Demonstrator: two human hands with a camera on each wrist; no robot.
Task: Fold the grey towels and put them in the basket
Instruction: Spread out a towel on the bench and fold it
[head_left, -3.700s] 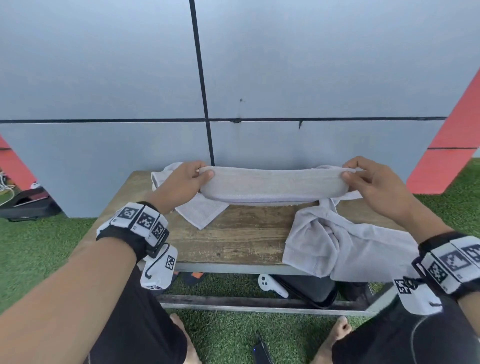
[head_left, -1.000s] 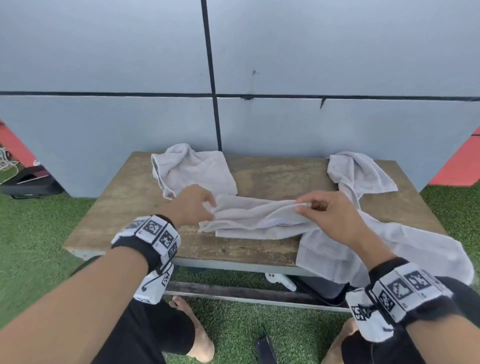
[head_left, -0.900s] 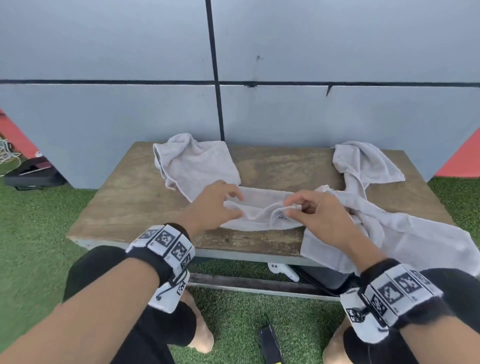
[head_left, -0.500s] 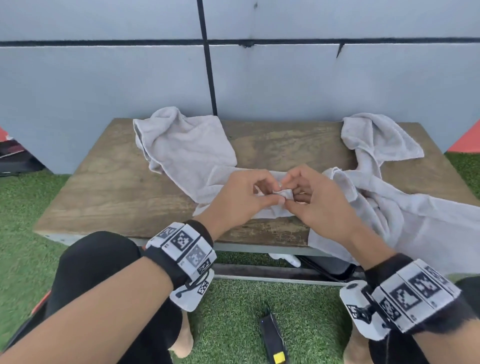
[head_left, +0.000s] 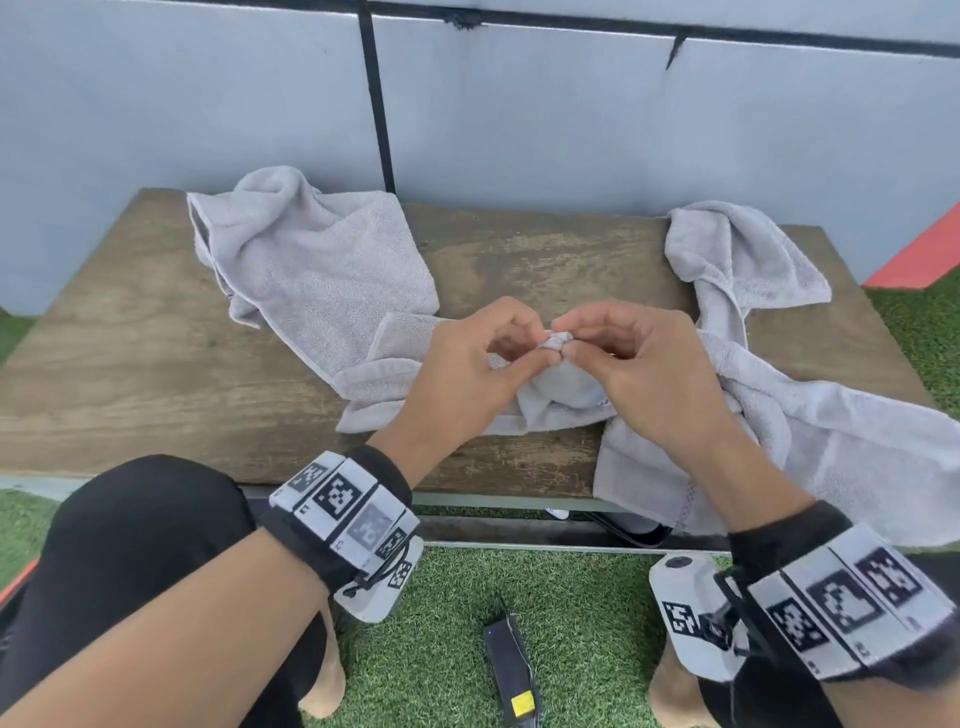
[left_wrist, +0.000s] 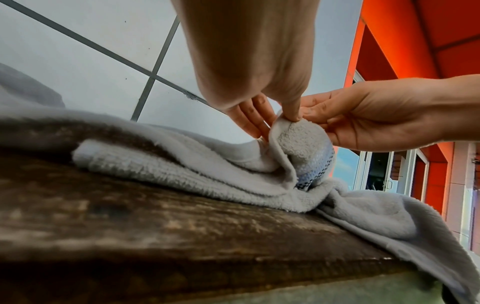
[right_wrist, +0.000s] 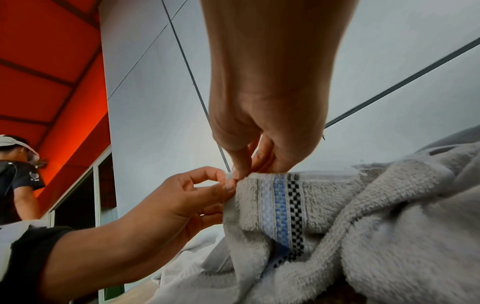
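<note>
A grey towel (head_left: 566, 389) lies folded near the front of the wooden table (head_left: 130, 353); its corners are raised between my hands. My left hand (head_left: 524, 348) pinches the towel's corner with thumb and forefinger. Right against it, my right hand (head_left: 569, 340) pinches the same corner. In the left wrist view the towel (left_wrist: 298, 142) curls up under my left hand (left_wrist: 291, 117), and my right hand (left_wrist: 311, 115) meets it. In the right wrist view the towel (right_wrist: 324, 197) shows a blue and checked band below my right hand (right_wrist: 244, 174); my left hand (right_wrist: 228, 181) touches the corner. No basket is in view.
A crumpled grey towel (head_left: 311, 260) lies at the table's back left. Another grey towel (head_left: 779, 405) trails from the back right over the front right edge. A grey wall (head_left: 519, 114) stands behind. A dark device (head_left: 511, 670) lies on the grass. Another person (right_wrist: 15, 176) stands at left.
My hands have come together from the towel's two ends, folding it in half. They now meet at its corners in the middle front of the table.
</note>
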